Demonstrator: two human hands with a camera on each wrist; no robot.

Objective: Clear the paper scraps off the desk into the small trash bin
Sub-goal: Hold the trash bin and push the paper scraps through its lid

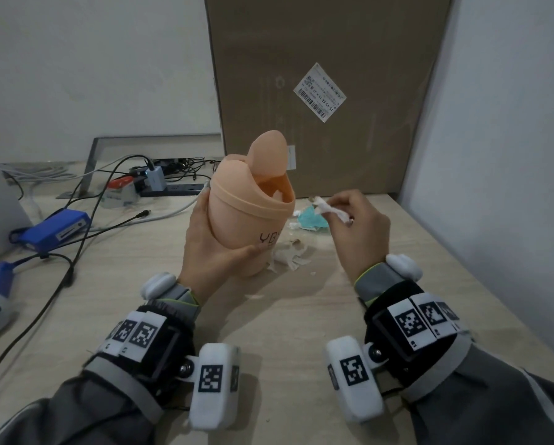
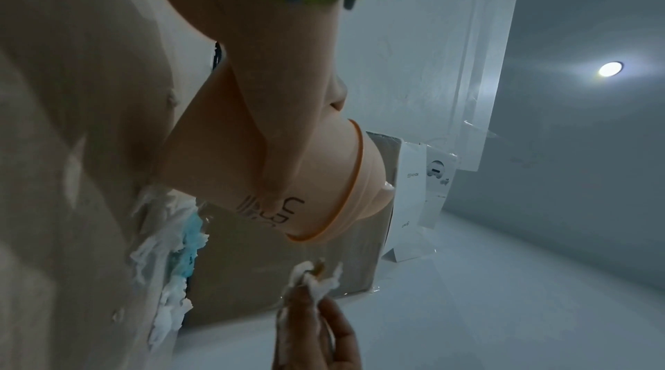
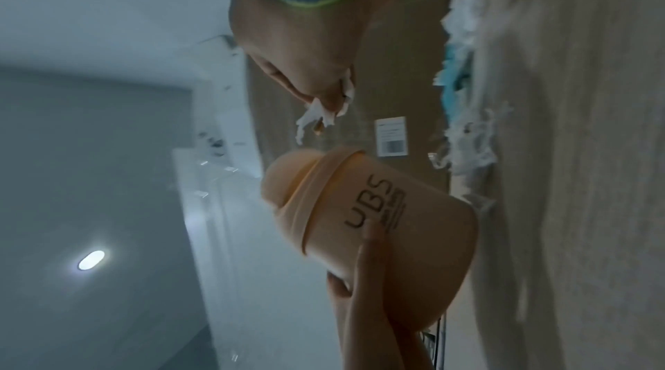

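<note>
My left hand (image 1: 211,248) grips a small peach trash bin (image 1: 253,216), tilted toward the right, its base near the desk. The swing lid (image 1: 267,155) is tipped up, leaving the mouth open. My right hand (image 1: 349,216) pinches a white paper scrap (image 1: 328,208) just right of the bin's mouth. More white scraps (image 1: 290,256) and a teal scrap (image 1: 314,216) lie on the desk behind and beside the bin. In the left wrist view my thumb lies across the bin (image 2: 316,177); in the right wrist view the pinched scrap (image 3: 324,114) hangs above the bin (image 3: 378,219).
A large cardboard box (image 1: 327,91) stands against the back wall behind the scraps. Cables, a blue device (image 1: 54,229) and a power strip (image 1: 173,189) crowd the left of the desk (image 1: 285,322). A white wall (image 1: 500,123) bounds the right side.
</note>
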